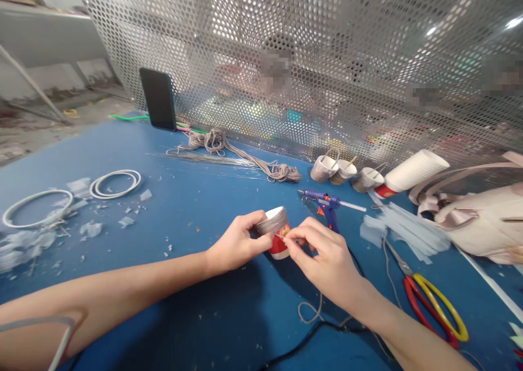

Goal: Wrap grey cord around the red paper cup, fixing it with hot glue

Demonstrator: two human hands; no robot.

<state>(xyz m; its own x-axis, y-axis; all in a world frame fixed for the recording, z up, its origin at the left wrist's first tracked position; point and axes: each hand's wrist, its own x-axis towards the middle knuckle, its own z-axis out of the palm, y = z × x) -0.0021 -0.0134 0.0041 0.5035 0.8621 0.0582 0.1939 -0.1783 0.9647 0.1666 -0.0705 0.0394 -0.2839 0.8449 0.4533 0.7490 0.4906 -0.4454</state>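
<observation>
A red and white paper cup (279, 244) is gripped by its side in my left hand (240, 239), a little above the blue table. Its upper part is wrapped in grey cord (278, 220). My right hand (322, 254) pinches the cord against the cup's right side. The cord's slack (312, 312) trails down onto the table below my right wrist. Just behind my right hand lies a blue glue gun (324, 202) with a clear glue stick in its back end. Scissors (435, 305) with one red and one yellow handle rest to the right of my right forearm.
Cord-wrapped cups (324, 168) and a stack of white paper cups (417, 172) line the back right. Bundled grey cord (281, 170) and thin wires (220, 158) lie behind. A phone (158, 99) leans on the perforated metal screen (245, 60). White rings (115, 184) and scraps are left.
</observation>
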